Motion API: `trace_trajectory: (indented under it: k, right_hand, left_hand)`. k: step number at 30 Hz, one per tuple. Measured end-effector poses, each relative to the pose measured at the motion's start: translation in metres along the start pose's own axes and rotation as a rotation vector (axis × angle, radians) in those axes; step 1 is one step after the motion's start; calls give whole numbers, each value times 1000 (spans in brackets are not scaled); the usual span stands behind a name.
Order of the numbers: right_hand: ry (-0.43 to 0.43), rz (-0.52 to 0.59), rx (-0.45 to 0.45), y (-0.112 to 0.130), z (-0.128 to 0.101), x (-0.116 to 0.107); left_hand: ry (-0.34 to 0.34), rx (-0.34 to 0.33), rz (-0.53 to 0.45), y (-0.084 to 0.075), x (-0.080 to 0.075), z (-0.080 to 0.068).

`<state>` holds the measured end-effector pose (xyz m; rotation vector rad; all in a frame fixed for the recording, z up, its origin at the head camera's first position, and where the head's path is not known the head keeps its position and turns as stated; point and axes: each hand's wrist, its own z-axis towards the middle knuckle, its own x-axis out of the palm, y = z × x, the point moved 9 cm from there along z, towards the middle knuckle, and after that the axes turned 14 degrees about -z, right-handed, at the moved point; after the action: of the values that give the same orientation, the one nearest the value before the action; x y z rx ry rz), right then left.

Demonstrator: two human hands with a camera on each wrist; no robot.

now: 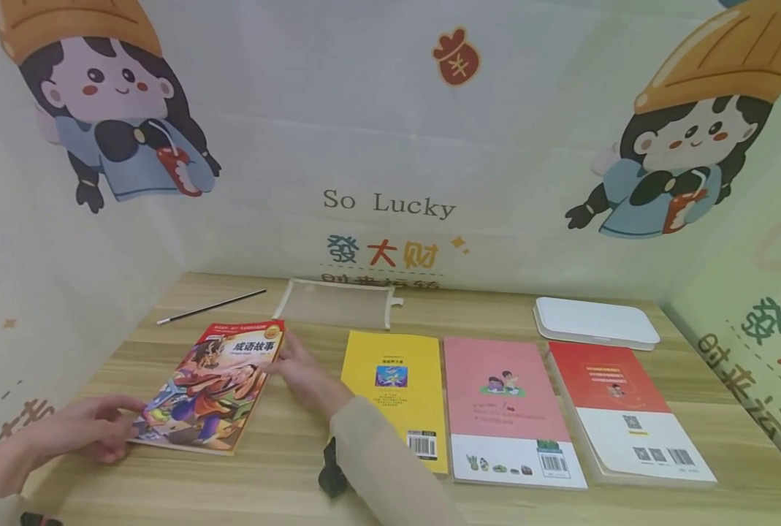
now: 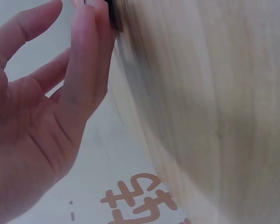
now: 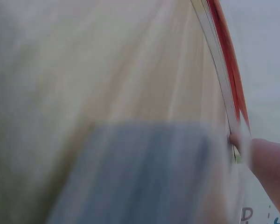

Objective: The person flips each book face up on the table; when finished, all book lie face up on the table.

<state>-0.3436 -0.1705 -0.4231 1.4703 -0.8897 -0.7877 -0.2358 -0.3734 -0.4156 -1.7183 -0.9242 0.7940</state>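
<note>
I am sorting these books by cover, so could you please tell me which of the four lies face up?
The colourful comic-style illustrated book at far left, touched by both hands; the yellow, pink and red-and-white books show barcoded back covers.

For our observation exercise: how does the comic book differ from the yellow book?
The comic book lies askew, front cover up, both hands touching its edges; the yellow book lies straight, barcode side up, untouched. The comic cover is multicoloured; the other plain yellow. Both lie flat on the table.
</note>
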Motion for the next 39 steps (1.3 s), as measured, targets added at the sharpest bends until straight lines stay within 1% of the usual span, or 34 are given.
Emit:
trace_trajectory:
  k: [4,6,8,10,12,14,16,18,19,21,23,24,26,29,30,32,35,36,37,39]
  right_hand:
    - [39,-7,8,-1,-1,1]
    - [34,-24,21,-2,-2,0]
    - [20,-56,41,-1,-2,-3]
    - [5,-90,64,1,-3,-8]
    - [-1,-157,71,6,-4,-14]
    - [-3,-232,67,13,-6,-22]
    - [3,-329,70,22,-9,-31]
    - [7,-418,61,32,-12,-41]
    - [8,-454,57,37,-15,-46]
    - [23,-513,39,46,-19,-55]
    - [48,-558,4,53,-23,-62]
    - [64,-577,-14,56,-25,-65]
    - [93,-616,-41,58,-29,-72]
    - [130,-671,-68,56,-35,-83]
    - [142,-687,-73,55,-37,-86]
    - [156,-718,-84,52,-41,-94]
    - [171,-754,-91,48,-49,-104]
    - [170,-776,-88,47,-52,-108]
    - [163,-803,-83,45,-54,-113]
    - [156,-838,-65,42,-59,-122]
  left_hand:
    - [-24,-7,50,-4,2,0]
    - [-37,-25,67,-4,1,0]
    - [-63,-38,105,-4,-1,1]
    - [-118,-49,156,-6,-5,2]
    - [-195,-39,223,-10,-9,4]
    - [-285,-7,288,-19,-12,6]
    - [-371,60,346,-33,-11,8]
    - [-427,128,400,-47,-6,12]
    - [-436,165,405,-54,-1,14]
    - [-439,236,414,-68,11,20]
    - [-426,271,423,-77,24,28]
    - [-411,286,425,-80,31,32]
    - [-366,301,395,-85,46,42]
    - [-306,283,371,-87,65,55]
    - [-277,289,351,-88,72,58]
    - [-235,318,346,-91,85,64]
    - [-192,388,366,-95,103,72]
    - [-186,399,369,-95,109,75]
    - [-185,399,375,-94,113,77]
    - [-172,375,354,-90,122,84]
